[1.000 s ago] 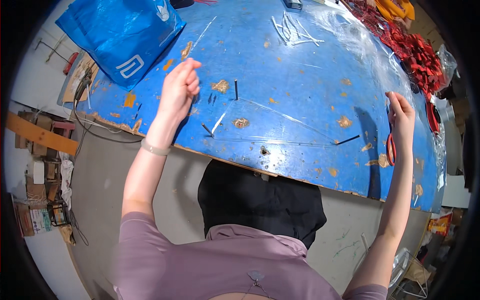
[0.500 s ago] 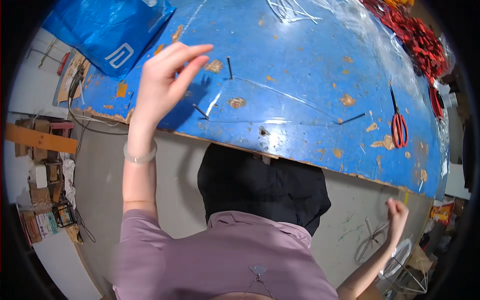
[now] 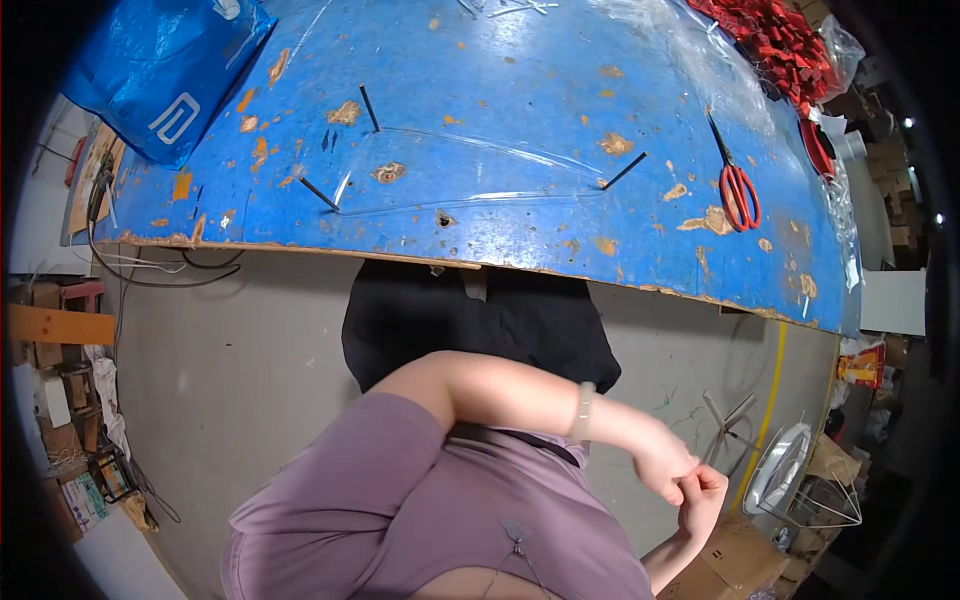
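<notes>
My left hand (image 3: pixel 664 463) reaches across my body to the lower right and meets my right hand (image 3: pixel 704 497). Both hands are closed with their fingertips together, away from the table; whatever lies between them is too small to make out. On the blue table three dark nails stand up: a left nail (image 3: pixel 320 195), a far nail (image 3: pixel 370 108) and a right nail (image 3: pixel 625 171). A clear thin strand (image 3: pixel 480 198) runs round them in a long triangle. Red-handled scissors (image 3: pixel 739 195) lie to the right of the nails.
A blue bag (image 3: pixel 160 80) stands at the far left of the worn blue table (image 3: pixel 520 240). Clear plastic film (image 3: pixel 690 60) and a heap of red ribbon (image 3: pixel 770 50) lie at the far right, near red-handled cutters (image 3: pixel 816 150). A cardboard box (image 3: pixel 735 560) sits on the floor.
My left hand has swung from above the table's left side down to my right hand. My right hand has shifted left and lower. The view has turned, so the table appears further left and up.
</notes>
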The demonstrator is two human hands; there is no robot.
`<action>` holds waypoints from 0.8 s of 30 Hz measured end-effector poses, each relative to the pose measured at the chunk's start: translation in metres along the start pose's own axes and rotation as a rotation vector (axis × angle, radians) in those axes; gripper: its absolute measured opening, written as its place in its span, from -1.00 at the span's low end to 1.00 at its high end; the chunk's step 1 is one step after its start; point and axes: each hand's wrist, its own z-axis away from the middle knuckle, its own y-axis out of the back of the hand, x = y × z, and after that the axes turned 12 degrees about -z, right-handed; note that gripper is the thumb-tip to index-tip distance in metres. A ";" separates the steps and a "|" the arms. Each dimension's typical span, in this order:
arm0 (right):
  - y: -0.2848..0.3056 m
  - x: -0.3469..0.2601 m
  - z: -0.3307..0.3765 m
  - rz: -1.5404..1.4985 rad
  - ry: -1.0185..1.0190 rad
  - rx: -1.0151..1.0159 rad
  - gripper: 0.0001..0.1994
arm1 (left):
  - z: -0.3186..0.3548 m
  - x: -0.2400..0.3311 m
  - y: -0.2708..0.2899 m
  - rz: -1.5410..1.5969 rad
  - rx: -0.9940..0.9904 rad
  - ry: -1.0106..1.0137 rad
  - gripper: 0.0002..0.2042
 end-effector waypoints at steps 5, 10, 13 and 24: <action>0.007 -0.034 -0.025 0.306 0.089 -0.385 -0.88 | 0.100 -0.024 0.031 0.904 0.005 0.135 -0.73; 0.015 -0.063 -0.066 0.441 0.007 -0.234 -0.87 | 0.275 -0.026 0.054 1.150 0.649 0.349 -0.81; -0.004 -0.093 -0.097 0.419 0.160 -0.326 -0.86 | 0.349 -0.014 0.055 1.091 0.956 0.253 -0.71; -0.171 -0.218 -0.240 0.352 0.684 -0.387 -0.78 | 0.398 -0.040 0.142 1.054 1.653 -0.046 -0.80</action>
